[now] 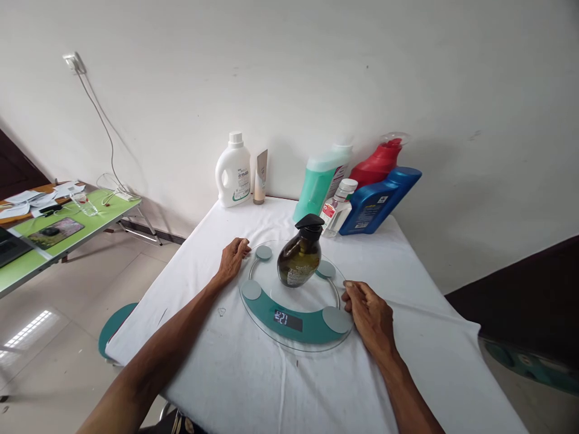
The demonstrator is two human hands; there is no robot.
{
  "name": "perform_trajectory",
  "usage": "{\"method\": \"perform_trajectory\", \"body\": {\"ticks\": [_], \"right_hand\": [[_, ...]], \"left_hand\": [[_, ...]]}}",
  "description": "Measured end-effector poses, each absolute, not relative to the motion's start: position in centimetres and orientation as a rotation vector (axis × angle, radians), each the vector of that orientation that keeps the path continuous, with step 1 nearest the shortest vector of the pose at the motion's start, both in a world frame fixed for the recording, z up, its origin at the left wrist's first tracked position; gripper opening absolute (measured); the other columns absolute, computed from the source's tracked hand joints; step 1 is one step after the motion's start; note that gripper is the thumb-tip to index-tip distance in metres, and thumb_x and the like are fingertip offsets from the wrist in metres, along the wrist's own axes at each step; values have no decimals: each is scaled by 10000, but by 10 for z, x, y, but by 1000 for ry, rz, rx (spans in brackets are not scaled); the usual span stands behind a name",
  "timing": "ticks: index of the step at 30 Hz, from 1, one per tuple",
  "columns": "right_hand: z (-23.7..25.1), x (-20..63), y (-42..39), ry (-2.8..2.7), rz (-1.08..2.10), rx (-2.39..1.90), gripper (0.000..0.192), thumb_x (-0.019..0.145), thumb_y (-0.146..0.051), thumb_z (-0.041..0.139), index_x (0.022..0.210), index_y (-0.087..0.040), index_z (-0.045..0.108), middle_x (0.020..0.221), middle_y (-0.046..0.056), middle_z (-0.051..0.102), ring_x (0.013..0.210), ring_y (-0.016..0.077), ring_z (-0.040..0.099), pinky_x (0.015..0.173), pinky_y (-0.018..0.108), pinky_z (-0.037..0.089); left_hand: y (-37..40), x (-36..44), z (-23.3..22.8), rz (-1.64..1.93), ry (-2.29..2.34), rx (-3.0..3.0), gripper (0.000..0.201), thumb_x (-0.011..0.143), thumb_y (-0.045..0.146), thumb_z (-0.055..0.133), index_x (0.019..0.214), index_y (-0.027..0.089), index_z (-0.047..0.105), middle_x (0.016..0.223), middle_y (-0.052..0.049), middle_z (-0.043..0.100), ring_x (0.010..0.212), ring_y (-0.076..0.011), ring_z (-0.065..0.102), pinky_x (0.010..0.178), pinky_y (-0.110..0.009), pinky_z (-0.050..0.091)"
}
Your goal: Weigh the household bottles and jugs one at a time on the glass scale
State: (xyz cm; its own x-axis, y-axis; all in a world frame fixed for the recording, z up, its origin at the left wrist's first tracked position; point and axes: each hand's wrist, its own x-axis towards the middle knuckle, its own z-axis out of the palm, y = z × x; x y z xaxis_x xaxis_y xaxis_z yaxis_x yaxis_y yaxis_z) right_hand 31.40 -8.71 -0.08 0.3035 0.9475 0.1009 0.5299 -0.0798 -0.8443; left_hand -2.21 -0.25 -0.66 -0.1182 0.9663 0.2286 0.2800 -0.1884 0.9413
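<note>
Both forearms reach forward over the table, bare to the elbow, and settle at opposite edges of a round glass bathroom scale (296,328). The left hand (232,258) lies knuckles up with its fingers curled loosely against the scale's far-left rim, touching the glass beside one of the grey sensor pads; it clasps nothing. The right hand (368,313) rests at the near-right rim, fingers bent and pressed to the edge just beside another grey pad, likewise closed around nothing that can be seen. Between the two hands, on the middle of the platform, stands a dark olive-brown bottle (299,260), squat and rounded, glossy, with a black pump-style cap and a pale label low on its side; it leans slightly in the wide lens. The scale is a clear disc with four round grey pads, a thin metal arc, and a teal band across its near side that carries a small dark display (288,320) showing pale digits too blurred to read. It sits on a white tablecloth (253,386), soft and creased. Beyond the left hand, against the wall, stand a white jug (233,172) with a handle and a slim beige tube (260,176). Beyond the right hand cluster a green bottle (320,178), a small clear bottle (337,208), a red bottle (377,163) and a blue jug (377,202), all smooth plastic.
</note>
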Motion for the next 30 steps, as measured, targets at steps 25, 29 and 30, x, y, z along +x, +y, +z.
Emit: {"method": "perform_trajectory", "body": {"ticks": [25, 29, 30], "right_hand": [[0, 314, -87, -1359, 629, -1718, 459, 896, -689, 508, 859, -262, 673, 704, 46, 736, 603, 220, 670, 663, 338, 521], [-2, 315, -85, -1342, 644, -1713, 474, 895, -707, 513, 853, -264, 675, 701, 48, 743, 589, 218, 664, 632, 335, 515], [-2, 315, -85, -1341, 646, -1714, 479, 896, -712, 514, 853, -263, 676, 704, 49, 746, 589, 219, 668, 632, 336, 515]], "left_hand": [[-5, -22, -3, 1332, 1407, 1496, 560, 990, 719, 509, 989, 198, 713, 927, -110, 799, 817, -233, 748, 812, -375, 608], [-10, -17, -4, 1322, 1396, 1452, 555, 992, 724, 525, 1018, 200, 705, 974, -109, 797, 861, -244, 777, 853, -389, 617], [-12, -14, -4, 1324, 1393, 1436, 558, 993, 729, 523, 1030, 201, 701, 1000, -113, 796, 894, -252, 785, 878, -395, 619]]}}
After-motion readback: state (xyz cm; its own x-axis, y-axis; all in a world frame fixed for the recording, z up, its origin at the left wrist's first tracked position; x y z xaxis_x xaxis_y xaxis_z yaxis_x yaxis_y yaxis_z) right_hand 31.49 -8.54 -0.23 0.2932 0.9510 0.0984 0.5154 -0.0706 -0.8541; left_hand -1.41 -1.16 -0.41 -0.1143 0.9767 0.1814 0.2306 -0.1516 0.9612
